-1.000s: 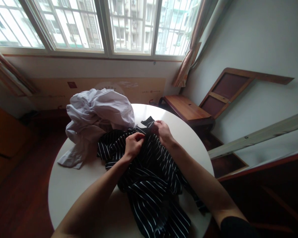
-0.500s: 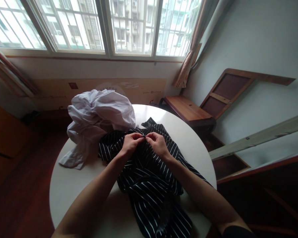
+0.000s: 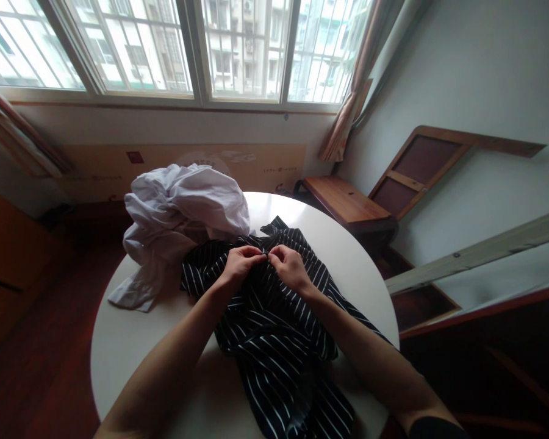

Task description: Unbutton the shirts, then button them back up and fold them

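Left hand [image 3: 241, 266] and right hand [image 3: 291, 268] are pinching the striped shirt [image 3: 274, 350]; their tiny fingertip hold may be risking slips.

There are two hands [image 3: 289, 269], one striped pile [image 3: 274, 347], one white pile [image 3: 187, 198], one table [image 3: 123, 341], two curtains [image 3: 340, 137] and four panes [image 3: 243, 52].

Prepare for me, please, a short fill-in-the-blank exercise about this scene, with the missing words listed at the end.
1. The left hand and the right hand both pinch the black garment, whose pattern is white ____.
2. The crumpled pale cloth lies further toward the picture's ____ side than the black garment.
3. The white table beneath them is not square but ____.

Missing words: stripes; left; round.
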A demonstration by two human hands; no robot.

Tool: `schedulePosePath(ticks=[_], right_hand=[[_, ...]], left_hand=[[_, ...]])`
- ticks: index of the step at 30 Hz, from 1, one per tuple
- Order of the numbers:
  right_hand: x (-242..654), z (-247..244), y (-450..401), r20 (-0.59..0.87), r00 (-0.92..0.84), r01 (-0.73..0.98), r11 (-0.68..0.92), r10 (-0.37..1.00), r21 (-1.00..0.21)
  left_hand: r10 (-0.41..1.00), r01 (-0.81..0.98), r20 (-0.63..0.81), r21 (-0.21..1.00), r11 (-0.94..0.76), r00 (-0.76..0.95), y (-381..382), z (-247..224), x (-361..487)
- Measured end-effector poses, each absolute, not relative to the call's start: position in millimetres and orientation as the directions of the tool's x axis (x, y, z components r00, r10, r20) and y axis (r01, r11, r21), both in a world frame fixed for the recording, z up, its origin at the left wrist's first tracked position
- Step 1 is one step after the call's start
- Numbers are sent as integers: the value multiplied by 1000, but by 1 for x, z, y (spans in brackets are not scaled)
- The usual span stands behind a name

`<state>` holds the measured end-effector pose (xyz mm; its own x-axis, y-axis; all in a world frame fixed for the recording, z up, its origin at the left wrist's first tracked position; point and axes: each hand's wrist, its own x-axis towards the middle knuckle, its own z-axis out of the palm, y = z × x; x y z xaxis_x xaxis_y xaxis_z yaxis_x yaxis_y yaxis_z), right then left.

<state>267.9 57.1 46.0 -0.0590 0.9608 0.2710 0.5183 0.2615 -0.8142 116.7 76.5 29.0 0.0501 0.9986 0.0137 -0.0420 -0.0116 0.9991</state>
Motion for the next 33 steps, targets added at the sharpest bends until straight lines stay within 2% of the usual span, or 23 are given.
schedulePosePath(ticks=[4,6,8,11,13,16,21,24,27,29,31,33], right_hand=[[262,40,59,301,11,478,259,954,-839],[259,34,63,213,32,311,193,977,-931],[257,29,66,49,1,60,49,999,-997],[256,25,67,-156,-108,-262,-179,982,-948],[256,25,66,-209,-134,-351,-244,969,-904],[256,27,67,-201,-52,-360,-206,978,-910],[274,30,86,-173,173,-370,-99,970,-924],[289,36,99,-168,262,-393,-54,950,-918],[294,50,103,-140,245,-441,-19,959,-898],[291,60,101,-114,203,-448,-11,973,-894],[284,70,96,-83,165,-430,-4,983,-903],[280,77,94,-34,130,-396,20,991,-918]], left_hand=[[974,133,228,965,-228,17,76,27,119],[945,209,323,922,-324,41,73,27,120],[916,277,395,874,-400,74,67,28,121],[864,397,481,771,-499,150,60,29,122],[841,427,497,728,-537,213,57,29,123],[858,379,487,772,-511,165,62,25,121],[893,248,376,915,-317,-246,88,16,99],[858,306,390,906,-293,-334,94,19,86],[798,501,532,792,-350,-283,82,31,92],[780,612,603,684,-396,-170,67,39,105],[801,662,598,616,-427,-39,54,45,120],[832,664,554,607,-438,42,48,46,131]])
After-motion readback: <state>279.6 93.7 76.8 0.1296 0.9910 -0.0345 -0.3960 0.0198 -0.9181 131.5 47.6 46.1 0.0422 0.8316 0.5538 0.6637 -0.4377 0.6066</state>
